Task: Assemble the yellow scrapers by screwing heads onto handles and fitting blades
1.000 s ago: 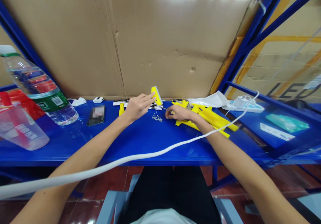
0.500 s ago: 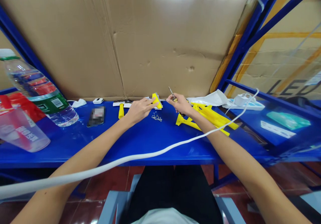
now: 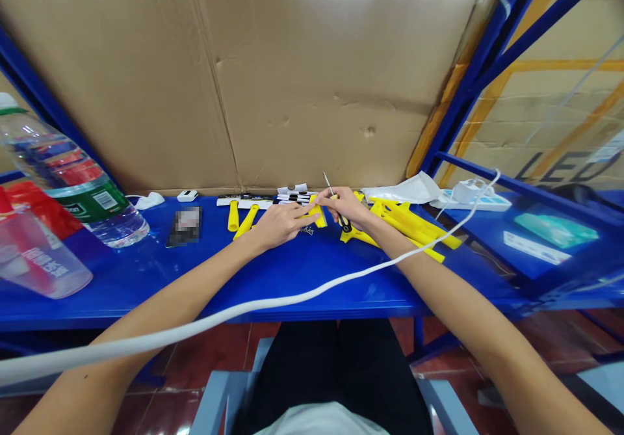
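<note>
My left hand [image 3: 284, 224] is closed on a small yellow plastic scraper head [image 3: 319, 217], which has a pale strip along its right edge. My right hand [image 3: 347, 206] grips a screwdriver [image 3: 326, 179], its thin metal shaft pointing up and away and its dark handle showing below the palm. Fingers of my right hand reach the top of the scraper head, close to my left fingertips. Just below the left fingers lies a pile of small screws [image 3: 307, 230], partly hidden. Two yellow handles [image 3: 233, 216] rest left of my left hand.
Several yellow plastic parts [image 3: 409, 222] lie right of my right hand. Black-and-white strips [image 3: 292, 197] sit by the cardboard wall [image 3: 302, 84]. A phone [image 3: 184, 225], water bottle [image 3: 92, 188] and plastic cup [image 3: 43, 253] stand left. A white cable [image 3: 292, 302] crosses in front.
My left hand has moved right and slightly nearer with the scraper head, and my right fingers now reach it. The second yellow handle and more of the black-and-white strips have come into view.
</note>
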`<move>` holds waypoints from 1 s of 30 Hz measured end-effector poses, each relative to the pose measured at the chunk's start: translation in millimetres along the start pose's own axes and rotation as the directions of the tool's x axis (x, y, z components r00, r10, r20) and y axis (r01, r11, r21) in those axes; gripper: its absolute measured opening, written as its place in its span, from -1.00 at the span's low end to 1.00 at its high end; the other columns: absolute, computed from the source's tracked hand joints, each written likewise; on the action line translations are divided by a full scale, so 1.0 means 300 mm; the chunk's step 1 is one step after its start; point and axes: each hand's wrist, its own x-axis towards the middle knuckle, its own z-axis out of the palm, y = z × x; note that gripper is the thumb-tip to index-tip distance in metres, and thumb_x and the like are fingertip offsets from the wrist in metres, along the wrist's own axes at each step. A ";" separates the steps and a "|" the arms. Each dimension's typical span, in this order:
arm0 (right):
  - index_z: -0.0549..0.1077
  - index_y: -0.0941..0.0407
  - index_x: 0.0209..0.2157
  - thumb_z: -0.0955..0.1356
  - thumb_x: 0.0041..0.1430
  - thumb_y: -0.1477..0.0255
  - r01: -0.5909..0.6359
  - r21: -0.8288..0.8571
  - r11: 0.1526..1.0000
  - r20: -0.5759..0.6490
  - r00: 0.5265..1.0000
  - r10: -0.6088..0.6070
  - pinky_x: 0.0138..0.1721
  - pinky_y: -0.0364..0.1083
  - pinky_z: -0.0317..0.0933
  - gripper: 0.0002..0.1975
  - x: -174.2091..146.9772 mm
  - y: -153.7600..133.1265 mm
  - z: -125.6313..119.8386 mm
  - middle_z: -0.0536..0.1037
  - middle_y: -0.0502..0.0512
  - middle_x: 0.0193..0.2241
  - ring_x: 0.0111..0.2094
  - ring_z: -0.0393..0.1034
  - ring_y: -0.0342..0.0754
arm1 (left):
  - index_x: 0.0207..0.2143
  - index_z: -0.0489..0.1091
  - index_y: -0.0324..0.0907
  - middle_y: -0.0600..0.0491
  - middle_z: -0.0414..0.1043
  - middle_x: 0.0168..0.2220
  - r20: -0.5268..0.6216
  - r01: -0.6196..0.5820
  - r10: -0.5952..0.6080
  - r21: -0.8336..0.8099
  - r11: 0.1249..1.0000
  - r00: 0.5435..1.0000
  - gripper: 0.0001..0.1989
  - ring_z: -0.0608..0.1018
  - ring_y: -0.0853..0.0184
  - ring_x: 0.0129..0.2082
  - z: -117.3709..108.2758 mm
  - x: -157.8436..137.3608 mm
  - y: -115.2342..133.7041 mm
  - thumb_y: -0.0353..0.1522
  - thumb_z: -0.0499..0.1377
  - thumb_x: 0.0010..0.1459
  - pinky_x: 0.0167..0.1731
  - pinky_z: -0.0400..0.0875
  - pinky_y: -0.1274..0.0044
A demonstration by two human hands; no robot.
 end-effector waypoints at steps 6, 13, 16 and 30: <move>0.59 0.15 -0.37 0.60 0.13 0.23 -0.015 0.043 0.999 0.028 1.000 0.014 -0.67 -0.19 0.20 -0.72 -0.001 0.000 0.005 0.35 -0.13 -0.75 -0.71 0.19 -0.20 | 0.28 0.55 -0.10 -0.11 0.56 0.33 -0.037 -0.042 0.044 0.048 0.998 0.998 -0.47 0.68 0.18 -0.04 -0.001 0.001 0.011 -0.58 0.11 0.37 -0.26 0.58 0.41; 0.47 0.09 -0.29 0.64 0.00 0.35 -0.129 0.192 0.973 0.039 0.992 0.124 -0.65 -0.22 0.20 -0.64 -0.003 -0.004 0.017 0.31 -0.20 -0.72 -0.67 0.10 -0.23 | 0.29 0.54 -0.09 -0.18 0.61 0.27 -0.126 -0.036 0.040 0.037 0.999 0.991 -0.43 0.75 0.23 -0.11 0.023 -0.010 0.012 -0.61 0.11 0.33 -0.27 0.62 0.46; 0.41 0.06 -0.20 0.67 -0.07 0.41 -0.195 0.271 0.943 0.065 0.981 0.184 -0.66 -0.24 0.17 -0.51 0.001 -0.004 0.015 0.32 -0.23 -0.67 -0.65 0.08 -0.24 | 0.28 0.55 -0.10 -0.18 0.63 0.24 -0.124 -0.063 0.069 0.052 0.997 0.990 -0.45 0.76 0.22 -0.09 0.028 -0.012 0.012 -0.60 0.12 0.33 -0.26 0.64 0.46; 0.54 0.13 -0.33 0.64 0.14 0.19 -0.207 0.212 0.955 0.196 0.966 0.166 -0.66 -0.22 0.14 -0.64 -0.009 -0.022 -0.004 0.29 -0.20 -0.69 -0.68 0.03 -0.27 | 0.28 0.57 -0.02 -0.15 0.52 0.36 -0.019 0.129 -0.131 -0.069 0.989 0.991 -0.50 0.70 0.17 -0.09 0.000 -0.003 -0.006 -0.52 0.13 0.39 -0.28 0.58 0.40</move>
